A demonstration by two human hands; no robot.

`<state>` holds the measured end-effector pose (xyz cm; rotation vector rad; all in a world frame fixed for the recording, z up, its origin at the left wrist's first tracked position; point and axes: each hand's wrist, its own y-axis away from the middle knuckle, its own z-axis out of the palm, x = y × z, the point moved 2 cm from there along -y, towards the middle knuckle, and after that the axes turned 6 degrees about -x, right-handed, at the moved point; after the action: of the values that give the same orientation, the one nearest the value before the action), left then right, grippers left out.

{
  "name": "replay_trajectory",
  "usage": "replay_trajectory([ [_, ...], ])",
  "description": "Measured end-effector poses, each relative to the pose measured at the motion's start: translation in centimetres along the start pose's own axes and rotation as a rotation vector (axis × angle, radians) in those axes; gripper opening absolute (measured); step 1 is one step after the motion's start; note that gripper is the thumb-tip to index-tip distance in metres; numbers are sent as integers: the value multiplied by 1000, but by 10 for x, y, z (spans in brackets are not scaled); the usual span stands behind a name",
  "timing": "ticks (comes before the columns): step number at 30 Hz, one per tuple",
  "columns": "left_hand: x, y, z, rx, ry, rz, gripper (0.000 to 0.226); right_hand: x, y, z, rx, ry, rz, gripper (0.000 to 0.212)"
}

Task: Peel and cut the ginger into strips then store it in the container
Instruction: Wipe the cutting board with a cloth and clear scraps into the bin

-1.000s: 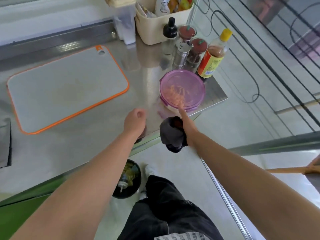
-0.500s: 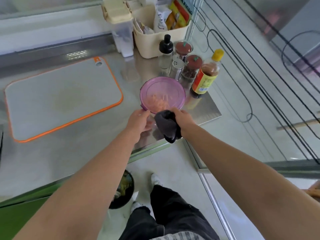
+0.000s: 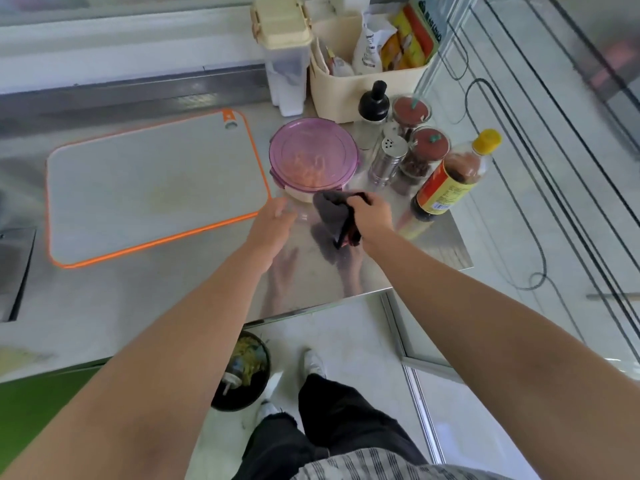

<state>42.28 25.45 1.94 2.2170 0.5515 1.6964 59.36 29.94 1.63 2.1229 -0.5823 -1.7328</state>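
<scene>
The container (image 3: 313, 157) sits on the counter (image 3: 173, 306) at the board's (image 3: 156, 188) 3 o'clock. The ginger strips (image 3: 304, 169) show pale orange through its purple lid (image 3: 332, 140), so I judge the storing all but done.

My right hand (image 3: 372, 218) is curled tight round a dark cloth (image 3: 334, 213) at the container's 5 o'clock. I cannot tell whether the cloth touches its wall. My left hand (image 3: 273, 223) lies at its 7 o'clock, blurred, with fingers loose and holding nothing.

The risk I see is crowding. A shaker (image 3: 388, 159) and a bottle (image 3: 450, 178) stand just beside the container at its 3 o'clock. A careless wipe with the cloth could shove it into them and tip one toward the counter's edge. I also cannot tell whether the lid's clips are latched, so lifting it by the lid might spill the strips.
</scene>
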Motion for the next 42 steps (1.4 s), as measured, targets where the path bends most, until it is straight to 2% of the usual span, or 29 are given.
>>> replay_trajectory([
  [2, -26, 1, -7, 38, -434, -23, 32, 3, 4, -21, 191, 36, -80, 22],
  [4, -52, 9, -17, 93, -730, -94, 38, 17, 4, -40, 289, 122, -119, 29],
  [7, -75, 32, -26, 142, -863, -145, 41, 50, 5, -39, 257, 435, -140, 37],
  [9, -85, 46, -30, 136, -936, -74, 50, 71, 17, -18, 202, 603, -231, 41],
  [12, -96, 56, -37, 129, -948, -7, 52, 91, 50, 26, 54, 669, -374, 46],
  [15, -108, 67, -43, 128, -1020, 34, 53, 90, 75, 52, -170, 541, -420, 43],
  [16, -111, 72, -45, 137, -1042, 38, 55, 84, 78, 51, -185, 477, -402, 42],
  [18, -117, 79, -51, 159, -1062, -7, 61, 71, 74, 30, 0, 373, -420, 44],
  [20, -123, 87, -56, 189, -1051, -101, 70, 70, 62, -3, 262, 431, -426, 50],
  [21, -126, 91, -59, 193, -1038, -142, 75, 77, 56, -17, 338, 492, -350, 54],
  [23, -133, 95, -62, 179, -1036, -169, 82, 94, 59, -20, 344, 604, -166, 56],
  [24, -136, 97, -63, 165, -1051, -164, 84, 102, 67, -8, 302, 623, -191, 56],
  [25, -138, 97, -65, 157, -1068, -156, 84, 108, 77, 8, 229, 627, -294, 55],
  [27, -139, 98, -67, 151, -1090, -147, 83, 118, 99, 50, 13, 606, -469, 53],
  [29, -140, 101, -69, 149, -1090, -140, 79, 115, 117, 81, -214, 547, -483, 49],
  [30, -140, 101, -69, 156, -1082, -131, 75, 107, 119, 87, -260, 491, -449, 48],
  [31, -140, 102, -70, 166, -1070, -120, 71, 96, 117, 86, -227, 412, -399, 47],
  [34, -139, 101, -71, 214, -1038, -92, 64, 66, 88, 51, 90, 290, -380, 47],
  [36, -138, 99, -70, 214, -1062, -90, 63, 66, 62, 27, 232, 403, -330, 51],
  [37, -138, 97, -69, 206, -1070, -93, 62, 72, 57, 26, 243, 491, -277, 53],
  [39, -138, 94, -69, 207, -1072, -99, 60, 87, 67, 47, 120, 607, -282, 53],
  [42, -136, 92, -74, 263, -1090, -58, 54, 93, 91, 78, -259, 574, -475, 44],
])
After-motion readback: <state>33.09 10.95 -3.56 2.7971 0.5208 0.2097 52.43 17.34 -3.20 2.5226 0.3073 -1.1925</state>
